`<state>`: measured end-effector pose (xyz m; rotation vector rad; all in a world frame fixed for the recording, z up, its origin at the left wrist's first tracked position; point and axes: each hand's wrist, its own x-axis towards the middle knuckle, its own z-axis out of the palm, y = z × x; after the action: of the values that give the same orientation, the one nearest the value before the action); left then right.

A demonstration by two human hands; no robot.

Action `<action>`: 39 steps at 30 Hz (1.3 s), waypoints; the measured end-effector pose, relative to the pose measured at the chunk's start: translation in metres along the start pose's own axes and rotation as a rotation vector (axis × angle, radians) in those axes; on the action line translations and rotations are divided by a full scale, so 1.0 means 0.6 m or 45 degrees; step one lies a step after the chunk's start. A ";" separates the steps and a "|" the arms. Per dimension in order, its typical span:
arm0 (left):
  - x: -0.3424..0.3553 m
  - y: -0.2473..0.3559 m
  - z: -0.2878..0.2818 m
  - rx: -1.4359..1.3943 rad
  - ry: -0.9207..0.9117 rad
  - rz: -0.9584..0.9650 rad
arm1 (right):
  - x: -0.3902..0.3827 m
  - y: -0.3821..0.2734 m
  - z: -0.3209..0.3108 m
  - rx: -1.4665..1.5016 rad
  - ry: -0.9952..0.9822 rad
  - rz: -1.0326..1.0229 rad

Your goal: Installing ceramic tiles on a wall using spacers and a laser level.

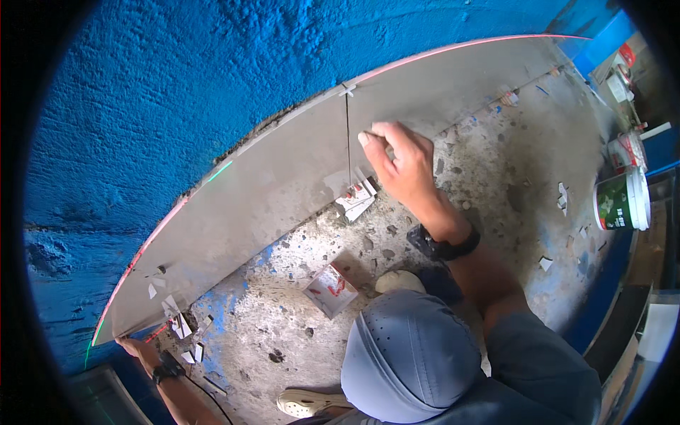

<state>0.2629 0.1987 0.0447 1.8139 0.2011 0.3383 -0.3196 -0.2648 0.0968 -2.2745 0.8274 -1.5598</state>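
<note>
Large grey tiles stand in a row along the foot of the blue wall (pixel 142 142). My left hand (pixel 142 354) is at the far left end of the left grey tile (pixel 255 177), fingers on its end edge, partly hidden. My right hand (pixel 404 163) hovers before the right grey tile (pixel 467 85), near the dark joint; its fingers are curled in, and whether they hold anything is hidden. A white cross-shaped spacer (pixel 346 91) sits at the joint's top. Under the joint lies a stack of white tile scraps (pixel 358 200). A red line runs along the tiles' top edge.
On the rough concrete floor (pixel 283 319) sits a small square box (pixel 330 290) with red marks. More white scraps (pixel 180 326) lie near my left hand. A green and white bucket (pixel 622 202) stands at right. My grey cap (pixel 411 354) covers the lower middle.
</note>
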 end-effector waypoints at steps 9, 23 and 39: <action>0.064 -0.031 -0.055 -0.242 -0.408 -0.028 | 0.067 -0.012 0.002 -0.086 0.119 -0.307; 0.030 -0.007 -0.058 -0.129 -0.439 -0.033 | 0.075 -0.007 0.004 -0.155 0.121 -0.340; 0.116 -0.032 -0.124 0.148 -0.598 0.318 | -0.205 0.028 -0.037 -0.125 -0.879 0.275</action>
<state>0.3047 0.2932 0.0527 1.9836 -0.3424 0.0670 -0.3774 -0.2041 0.0024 -2.4362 0.9062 -0.5752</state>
